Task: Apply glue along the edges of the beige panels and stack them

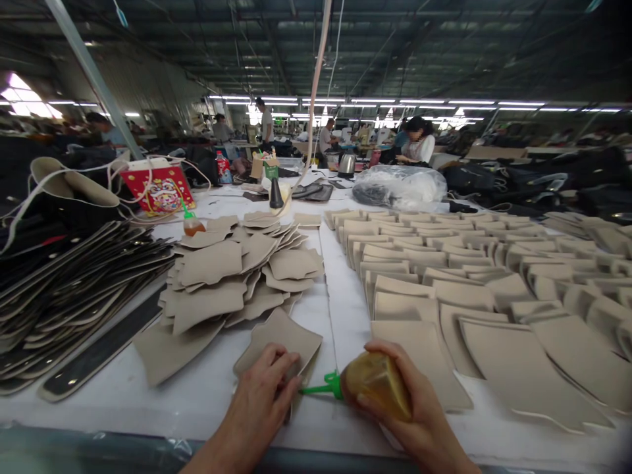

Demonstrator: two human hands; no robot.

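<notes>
My right hand (412, 401) is wrapped around a squeeze bottle (378, 385) of amber liquid, tipped on its side. Its thin green nozzle points left, the tip close to my left thumb. A beige panel (284, 339) with a shaped outline lies in front of me. My left hand (264, 398) is on this panel's near part, fingers bent and gripping it; its near edge is partly hidden under the hand. Just beyond is a loose heap of similar beige panels (212, 263). To the right, more beige panels (523, 355) overlap in rows.
Long dark strips (74, 289) are piled at the left. A second green-tipped bottle (192, 225) stands behind the heap, near a red patterned box (157, 187). Further back are a black cone (275, 194), a plastic bag (399, 187) and a kettle (346, 164). Other people work beyond.
</notes>
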